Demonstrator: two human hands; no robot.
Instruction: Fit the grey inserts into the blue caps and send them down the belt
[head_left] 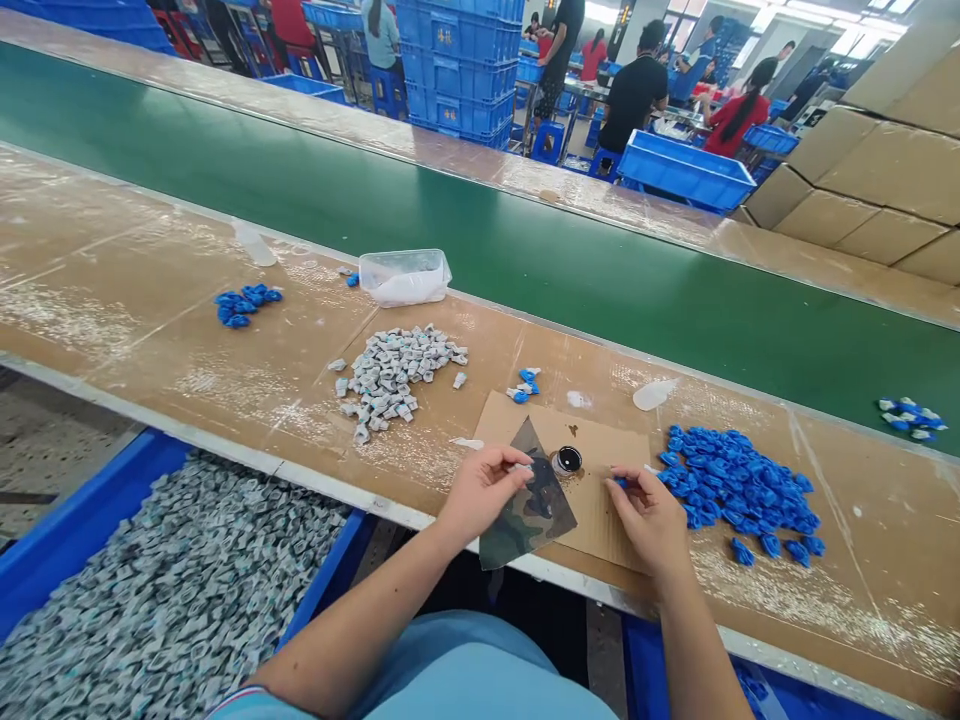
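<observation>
My left hand [484, 490] is closed in a pinch over a dark patterned sheet [529, 505], with what looks like a small grey part barely showing at the fingertips. Between thumb and fingers, my right hand [649, 515] pinches a small blue part [621, 482]. A small round pot [568, 461] with dark contents stands between the hands on a cardboard sheet [607, 535]. Right of my right hand lies a heap of blue parts [735, 485]. Farther left is a pile of grey parts [397, 370]. A few joined blue-and-white pieces [525, 386] lie beyond the cardboard.
A green conveyor belt [525, 235] runs behind the work surface. A clear plastic tub [405, 280], a white bottle [255, 243] and another bottle [654, 394] stand or lie near it. A blue bin [169, 447] full of grey parts sits lower left. Several people work beyond stacked crates [457, 70].
</observation>
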